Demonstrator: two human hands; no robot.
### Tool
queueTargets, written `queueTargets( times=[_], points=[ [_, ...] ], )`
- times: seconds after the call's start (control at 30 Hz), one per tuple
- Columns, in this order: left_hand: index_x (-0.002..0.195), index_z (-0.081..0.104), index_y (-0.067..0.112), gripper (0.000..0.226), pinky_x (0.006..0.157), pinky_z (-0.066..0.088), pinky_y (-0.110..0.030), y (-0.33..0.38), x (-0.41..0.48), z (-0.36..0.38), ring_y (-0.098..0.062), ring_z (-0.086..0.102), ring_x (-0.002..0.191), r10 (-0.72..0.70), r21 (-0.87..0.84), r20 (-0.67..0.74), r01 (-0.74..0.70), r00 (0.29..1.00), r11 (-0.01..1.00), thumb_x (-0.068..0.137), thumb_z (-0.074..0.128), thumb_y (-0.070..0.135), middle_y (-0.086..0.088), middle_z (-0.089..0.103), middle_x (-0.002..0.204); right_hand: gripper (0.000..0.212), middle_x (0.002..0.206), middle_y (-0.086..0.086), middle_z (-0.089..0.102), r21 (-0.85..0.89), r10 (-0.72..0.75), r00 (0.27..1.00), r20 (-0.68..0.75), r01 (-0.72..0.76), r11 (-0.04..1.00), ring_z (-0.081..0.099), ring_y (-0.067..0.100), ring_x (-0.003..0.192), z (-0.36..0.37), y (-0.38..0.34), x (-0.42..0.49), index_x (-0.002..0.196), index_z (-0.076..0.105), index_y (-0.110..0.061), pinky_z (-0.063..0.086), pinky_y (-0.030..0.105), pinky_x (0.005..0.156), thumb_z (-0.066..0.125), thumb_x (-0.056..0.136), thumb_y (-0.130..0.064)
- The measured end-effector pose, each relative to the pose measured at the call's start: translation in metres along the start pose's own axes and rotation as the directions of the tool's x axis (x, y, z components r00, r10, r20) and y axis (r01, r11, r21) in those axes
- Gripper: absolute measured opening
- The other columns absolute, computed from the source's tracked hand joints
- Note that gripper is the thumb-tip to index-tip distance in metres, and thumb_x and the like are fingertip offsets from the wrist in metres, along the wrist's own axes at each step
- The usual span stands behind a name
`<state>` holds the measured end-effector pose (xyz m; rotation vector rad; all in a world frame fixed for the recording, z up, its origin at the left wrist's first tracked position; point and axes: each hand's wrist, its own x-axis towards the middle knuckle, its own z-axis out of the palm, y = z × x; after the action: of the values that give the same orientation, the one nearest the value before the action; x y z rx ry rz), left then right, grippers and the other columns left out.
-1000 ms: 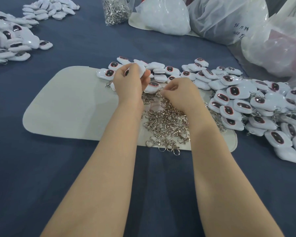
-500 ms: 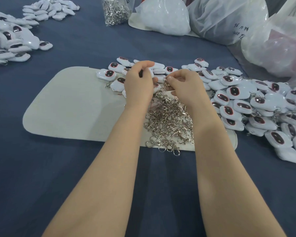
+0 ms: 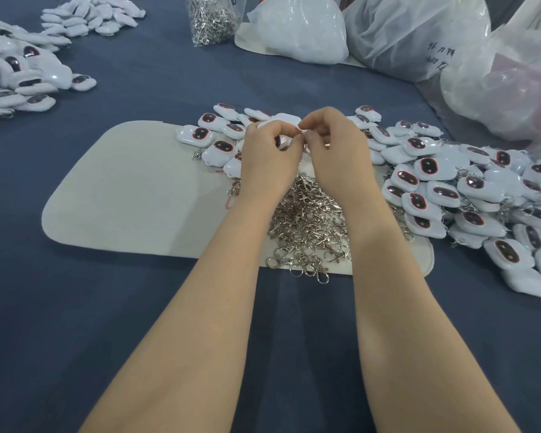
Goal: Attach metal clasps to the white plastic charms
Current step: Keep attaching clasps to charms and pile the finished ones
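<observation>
The left hand (image 3: 270,160) had its grip round a charm (image 3: 281,140) above the clasps (image 3: 306,214), within easy reach; the right hand (image 3: 336,151) pinched narrow against it, contents untellable.

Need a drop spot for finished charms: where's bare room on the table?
Free: left half of the white mat, left of the clasp pile; blue cloth in front of the mat's left half; cloth strip between mat and far-left charm heap. Crowded: charm pile on the right, bags behind it.
</observation>
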<state>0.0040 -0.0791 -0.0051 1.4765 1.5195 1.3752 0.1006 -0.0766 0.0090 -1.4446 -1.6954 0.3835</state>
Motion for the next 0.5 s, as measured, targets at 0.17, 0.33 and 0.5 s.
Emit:
queueTargets(
  times=[0.17,0.33,0.5],
  points=[
    [0.077,0.058,0.025,0.011,0.064,0.027,-0.02,-0.0013,0.0008,0.001,-0.013,0.043,0.077,-0.001,0.005,-0.026,0.001,1.0,1.0,0.086,0.062,0.02,-0.007,0.056,0.095,0.021,0.082,-0.014,0.055,0.05,0.015,1.0,-0.02,-0.014,0.999,0.052,-0.004,0.073,0.0014,-0.0004,-0.0005,0.105,0.059,-0.013,0.039,0.007,0.065,0.046,0.092,-0.003],
    [0.078,0.059,0.024,0.012,0.065,0.03,-0.016,-0.0032,0.0007,0.0016,-0.009,0.046,0.081,0.011,0.007,-0.058,-0.011,0.998,1.0,0.088,0.059,0.017,-0.009,0.062,0.104,0.015,0.083,-0.013,0.057,0.095,0.051,0.998,-0.031,-0.048,0.994,0.053,-0.005,0.07,0.0029,-0.0003,-0.0007,0.093,0.058,-0.016,0.042,0.005,0.067,0.053,0.088,-0.003],
    [0.079,0.059,0.023,0.012,0.07,0.031,-0.019,-0.0029,0.0007,0.0023,-0.012,0.047,0.085,0.025,0.003,-0.054,-0.025,0.998,1.0,0.088,0.059,0.015,-0.01,0.062,0.103,0.014,0.075,-0.015,0.054,0.134,0.066,0.996,-0.068,-0.056,0.989,0.051,-0.002,0.064,0.0041,-0.0011,-0.002,0.087,0.054,-0.016,0.043,0.011,0.066,0.056,0.084,-0.002]
  ],
)
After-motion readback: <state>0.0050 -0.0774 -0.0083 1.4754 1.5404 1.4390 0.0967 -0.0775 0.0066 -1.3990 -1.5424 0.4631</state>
